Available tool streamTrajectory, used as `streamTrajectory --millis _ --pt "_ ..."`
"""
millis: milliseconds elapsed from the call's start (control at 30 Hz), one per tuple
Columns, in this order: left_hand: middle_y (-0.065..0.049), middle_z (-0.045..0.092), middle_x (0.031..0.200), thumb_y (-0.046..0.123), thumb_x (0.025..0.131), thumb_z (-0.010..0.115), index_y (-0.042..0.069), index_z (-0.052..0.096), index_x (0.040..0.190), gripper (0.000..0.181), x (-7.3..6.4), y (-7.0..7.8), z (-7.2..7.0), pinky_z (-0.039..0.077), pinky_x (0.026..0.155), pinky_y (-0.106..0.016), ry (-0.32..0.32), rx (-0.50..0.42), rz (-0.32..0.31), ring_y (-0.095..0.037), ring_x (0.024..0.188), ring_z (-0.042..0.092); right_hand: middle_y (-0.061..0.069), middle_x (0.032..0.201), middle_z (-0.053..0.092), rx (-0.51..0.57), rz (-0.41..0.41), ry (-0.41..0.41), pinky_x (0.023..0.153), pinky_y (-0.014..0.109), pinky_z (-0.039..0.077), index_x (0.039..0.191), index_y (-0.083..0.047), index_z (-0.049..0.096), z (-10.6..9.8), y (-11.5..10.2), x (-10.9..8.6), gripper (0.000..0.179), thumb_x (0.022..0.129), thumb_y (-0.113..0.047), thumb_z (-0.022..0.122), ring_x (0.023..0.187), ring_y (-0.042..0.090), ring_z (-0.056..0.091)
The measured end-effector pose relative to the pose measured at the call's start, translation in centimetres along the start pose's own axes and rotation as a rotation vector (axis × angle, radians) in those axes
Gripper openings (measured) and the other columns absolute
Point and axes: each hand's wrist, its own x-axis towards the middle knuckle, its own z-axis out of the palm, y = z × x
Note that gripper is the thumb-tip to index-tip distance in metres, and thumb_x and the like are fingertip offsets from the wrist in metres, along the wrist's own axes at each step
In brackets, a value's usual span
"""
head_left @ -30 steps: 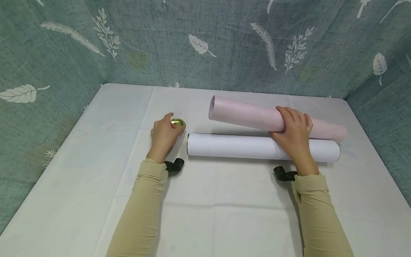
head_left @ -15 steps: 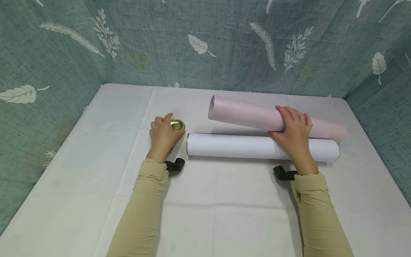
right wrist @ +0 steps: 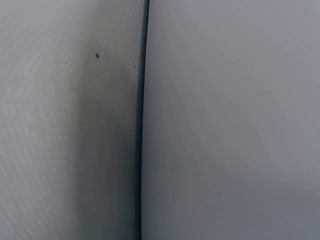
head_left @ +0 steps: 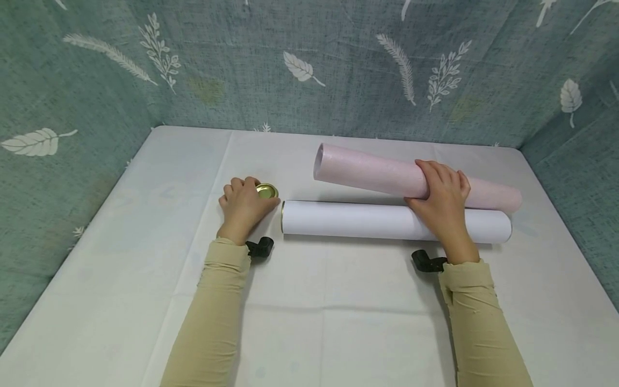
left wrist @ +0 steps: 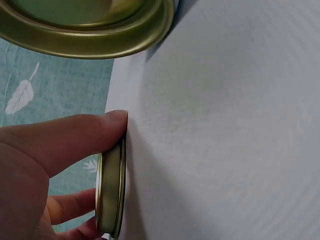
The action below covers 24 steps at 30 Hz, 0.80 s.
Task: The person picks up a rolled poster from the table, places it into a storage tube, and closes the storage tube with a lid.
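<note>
My left hand pinches a small round gold metal lid lying on the table. In the left wrist view, the thumb presses one side of the lid's rim and fingers touch the opposite side. Just right of it lies a white cardboard tube, whose gold end shows above the thumb. Behind the tube, my right hand grips a pink paper roll, fingers over the top and thumb at the near side. The right wrist view shows only the tube and tablecloth.
A white cloth with fold creases covers the table. Green leaf-patterned fabric stands behind the table and along both sides. A black wrist camera sits by the left wrist, another by the right.
The lid has shifted slightly toward me, turning from tilted to flatter. My left fingers have come down with it, the forefinger no longer raised. The right hand, roll and tube stay put.
</note>
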Motion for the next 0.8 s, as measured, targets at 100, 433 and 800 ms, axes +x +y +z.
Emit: streamTrajectory --millis 100,433,800 --pt "-0.016 0.037 0.106 0.044 0.07 0.069 0.006 0.046 0.113 0.061 -0.06 0.1 -0.25 0.021 0.084 -0.05 -0.011 0.008 0.001 -0.034 0.099 0.028 0.006 0.124 0.048 -0.002 -0.001 0.002 0.101 0.047 0.005 0.124 -0.017 0.051 0.02 0.04 0.0 0.065 0.065 -0.016 0.077 0.117 0.028 0.036" --pt "-0.021 0.036 0.114 0.039 0.072 0.069 0.007 0.042 0.128 0.07 -0.09 0.2 -0.58 0.024 0.084 -0.05 -0.031 0.032 0.01 -0.036 0.104 0.031 0.006 0.124 0.049 -0.005 -0.006 0.006 0.101 0.047 0.005 0.124 -0.017 0.051 0.1 0.08 -0.04 0.066 0.064 -0.016 0.078 0.117 0.028 0.036" --pt "-0.019 0.028 0.118 0.022 0.076 0.064 0.005 0.045 0.123 0.054 0.02 -0.06 -0.95 0.043 0.075 -0.044 0.007 -0.034 0.026 -0.035 0.093 0.047 0.007 0.124 0.049 -0.006 -0.014 0.011 0.101 0.047 0.006 0.124 -0.016 0.051 0.08 0.02 0.04 0.065 0.065 -0.016 0.078 0.117 0.029 0.036"
